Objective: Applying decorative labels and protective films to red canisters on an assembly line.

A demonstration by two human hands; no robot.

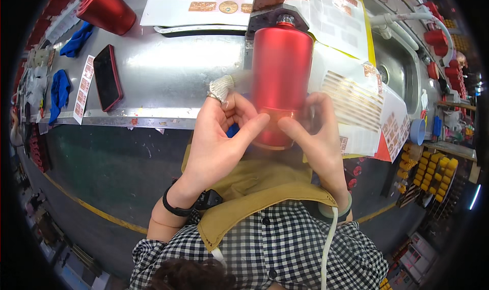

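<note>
A matte red metal bottle (282, 68) points away from me, its narrow end at a dark fixture (293, 16). Across its near end lies a thin see-through sticker (277, 115) with an orange tint. My left hand (224, 137) is closed, thumb and fingertips pinching the sticker's left side. A pale cloth cover (221, 87) sits on one of its fingers. My right hand (318, 137) is closed too, its thumb on the sticker's right side and its fingers curled by the bottle. Its fingertips are partly blurred.
A phone (108, 78), a strip of stickers (84, 88) and blue cloths (60, 94) lie left on the metal bench (168, 55). Another red container (107, 9) stands behind them. Sticker sheets (351, 101) cover the right side, beside a metal sink (395, 68).
</note>
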